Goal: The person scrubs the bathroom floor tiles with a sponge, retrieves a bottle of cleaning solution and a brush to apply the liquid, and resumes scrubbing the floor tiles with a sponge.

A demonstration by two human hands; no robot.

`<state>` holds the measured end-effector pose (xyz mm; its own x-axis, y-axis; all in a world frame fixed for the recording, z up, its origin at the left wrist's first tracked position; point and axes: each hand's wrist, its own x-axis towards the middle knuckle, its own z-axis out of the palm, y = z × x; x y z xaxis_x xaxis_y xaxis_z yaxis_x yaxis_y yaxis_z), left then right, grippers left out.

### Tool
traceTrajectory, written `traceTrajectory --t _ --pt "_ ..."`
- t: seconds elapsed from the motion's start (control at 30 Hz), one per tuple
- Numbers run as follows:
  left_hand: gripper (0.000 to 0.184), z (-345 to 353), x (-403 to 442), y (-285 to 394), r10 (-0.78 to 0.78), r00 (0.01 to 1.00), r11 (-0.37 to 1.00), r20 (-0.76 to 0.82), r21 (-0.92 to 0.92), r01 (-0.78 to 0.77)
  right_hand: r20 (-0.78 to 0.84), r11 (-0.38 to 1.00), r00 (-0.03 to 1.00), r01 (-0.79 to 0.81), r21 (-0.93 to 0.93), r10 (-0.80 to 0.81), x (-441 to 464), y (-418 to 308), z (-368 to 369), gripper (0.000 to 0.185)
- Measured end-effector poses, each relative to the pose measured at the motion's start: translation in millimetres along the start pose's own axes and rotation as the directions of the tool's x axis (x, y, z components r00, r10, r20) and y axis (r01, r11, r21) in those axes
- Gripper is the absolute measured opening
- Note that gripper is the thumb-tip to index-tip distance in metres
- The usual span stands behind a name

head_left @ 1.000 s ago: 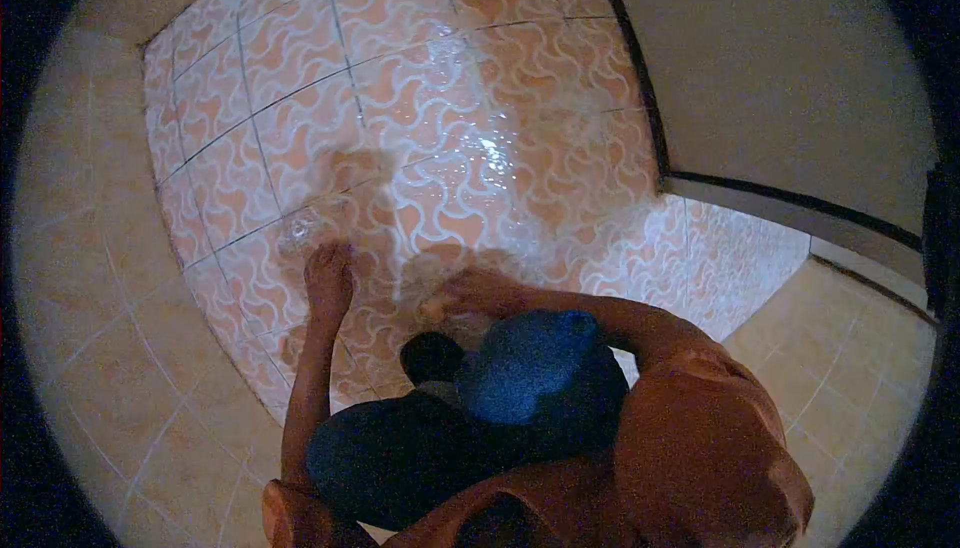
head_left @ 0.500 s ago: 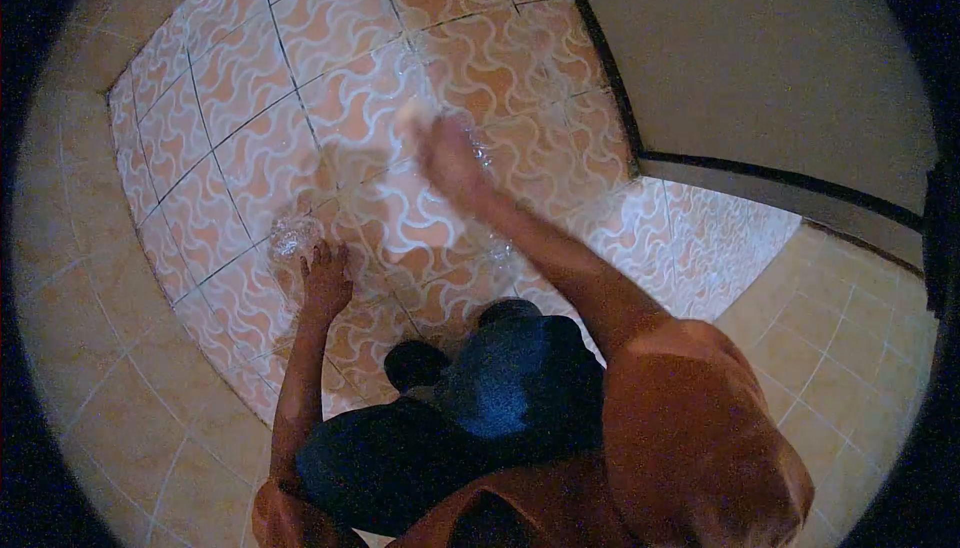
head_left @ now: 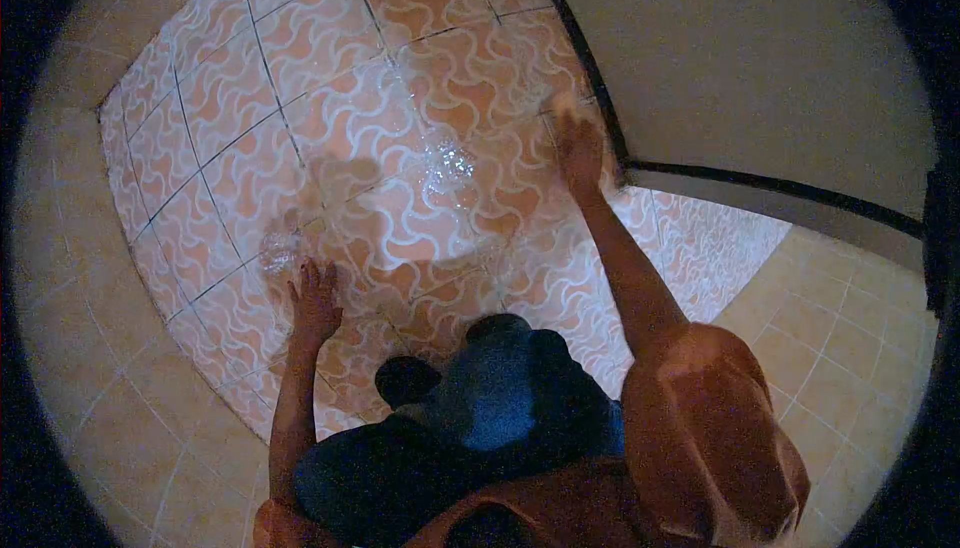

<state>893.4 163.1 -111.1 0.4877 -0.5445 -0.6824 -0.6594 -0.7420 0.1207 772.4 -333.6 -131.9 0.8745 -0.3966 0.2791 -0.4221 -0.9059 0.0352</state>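
Observation:
Patterned floor tiles [head_left: 220, 98], pinkish-orange with pale wavy lines, spread out before me. My left hand [head_left: 318, 303] lies palm down on them with its fingers spread, holding nothing. Just beyond its fingertips is a wet, glistening patch [head_left: 283, 248]. At the far right of the tiles, near the dark door's edge, my right hand [head_left: 580, 153] is reaching out with fingers curled over. A small pale thing [head_left: 564, 104] shows at its fingertips, too blurred to name. Between the hands, frothy water [head_left: 448, 163] shines on the floor.
A large grey-brown door panel [head_left: 760, 68] with a dark lower edge stands at upper right. Plain beige tiled walls [head_left: 70, 348] border the patterned floor on the left. My bent knees and dark shoes [head_left: 408, 380] are close below my hands.
My right hand has swept from the middle of the floor rightward to near the door's edge. My left hand stays nearly in place. The frothy water in the middle is uncovered now.

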Motion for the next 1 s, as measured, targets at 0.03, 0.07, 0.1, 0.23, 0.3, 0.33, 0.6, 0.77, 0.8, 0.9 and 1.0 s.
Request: traceTrajectory --t 0.03,0.07,0.1,0.23,0.3,0.33,0.6,0.77,0.8,0.9,1.0 --pt "0.083 -1 1 0 -0.003 1.000 1.000 -0.005 0.003 0.003 0.008 0.982 0.982 -0.191 -0.006 0.191 26 0 17 0.042" --pt "0.080 -3 -1 0 0.000 1.000 1.000 -0.015 -0.021 0.000 0.015 0.927 0.927 -0.374 -0.015 0.375 53 1 34 0.045" --pt "0.076 -3 -2 0 0.003 1.000 0.999 -0.023 -0.044 -0.004 0.119 0.876 0.871 -0.481 0.020 0.476 70 -18 47 0.047" --pt "0.066 10 -5 0 0.009 0.989 0.999 -0.151 -0.047 -0.016 0.178 0.848 0.952 -0.304 0.434 0.251 111 -158 63 0.039" --pt "0.055 7 -12 8 -0.075 0.986 0.979 -0.149 -0.199 0.045 -0.062 0.899 0.998 0.014 0.439 0.014 95 -246 53 0.022" --pt "0.055 3 -15 14 -0.096 0.984 0.979 -0.149 -0.195 0.066 -0.157 0.827 0.984 0.154 0.541 -0.081 69 -287 52 0.020" --pt "0.039 -62 -43 37 -0.165 0.985 0.937 0.058 -0.303 0.175 0.231 0.342 0.787 -0.026 0.939 -0.573 -23 -207 -36 0.030" --pt "0.036 -125 -78 46 -0.076 0.997 0.917 -0.011 -0.394 0.065 0.012 0.875 0.948 0.290 0.388 -0.319 44 -69 -4 0.030" --pt "0.036 -147 -83 50 -0.084 0.996 0.912 -0.009 -0.405 0.074 0.199 0.940 0.968 0.079 0.331 -0.151 52 -67 -6 0.030" --pt "0.035 -219 -96 58 0.075 0.975 0.907 0.211 -0.421 0.021 0.198 0.937 0.978 -0.123 0.329 0.059 42 -119 26 0.033" --pt "0.035 -253 -81 60 0.107 0.994 0.953 -0.021 -0.282 -0.108 0.538 0.865 0.835 -0.183 0.468 -0.115 -2 -211 5 0.039"
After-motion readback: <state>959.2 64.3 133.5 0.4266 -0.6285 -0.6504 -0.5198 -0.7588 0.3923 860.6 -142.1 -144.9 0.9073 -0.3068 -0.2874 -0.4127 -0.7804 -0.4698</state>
